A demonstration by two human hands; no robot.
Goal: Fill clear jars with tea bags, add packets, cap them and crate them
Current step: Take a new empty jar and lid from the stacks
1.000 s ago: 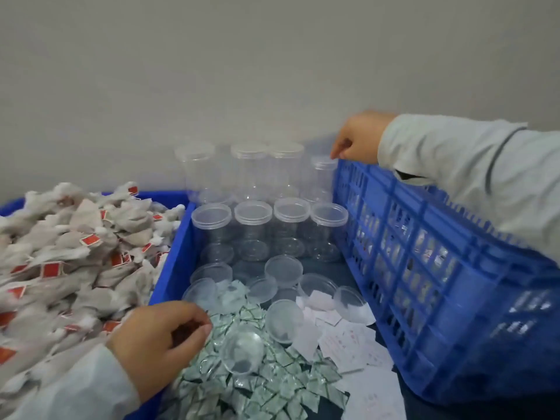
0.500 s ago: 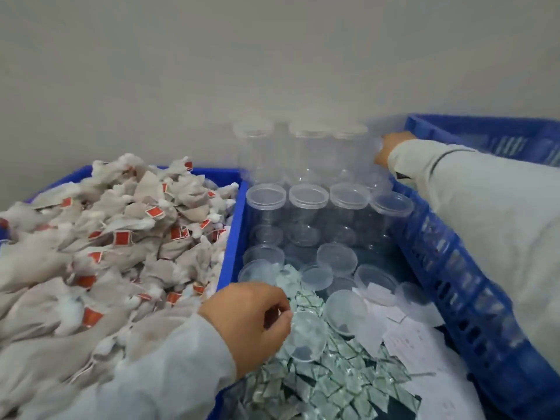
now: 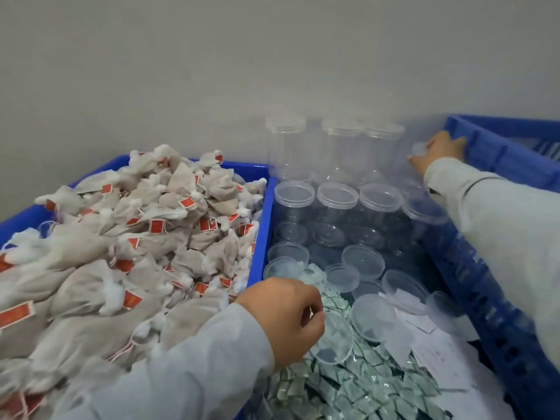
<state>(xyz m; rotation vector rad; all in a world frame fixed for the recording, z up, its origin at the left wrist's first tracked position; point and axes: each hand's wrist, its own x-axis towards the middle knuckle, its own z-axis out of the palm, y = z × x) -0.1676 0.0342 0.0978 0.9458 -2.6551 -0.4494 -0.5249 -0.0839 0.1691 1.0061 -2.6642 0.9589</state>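
Evidently your right hand [image 3: 436, 153] grips a far jar [image 3: 419, 165] for filling; left hand [image 3: 285, 316], fingers curled, whether holding packets [image 3: 348, 386] can't tell.

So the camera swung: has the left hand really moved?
No: the left hand stays over the green packets, beside the blue bin wall, as before.

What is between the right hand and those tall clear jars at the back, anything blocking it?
Nothing visible blocks it. The right hand is already at the back row of clear jars, touching a blurred jar at the row's right end, beside the blue crate. Whether it grips that jar is unclear.
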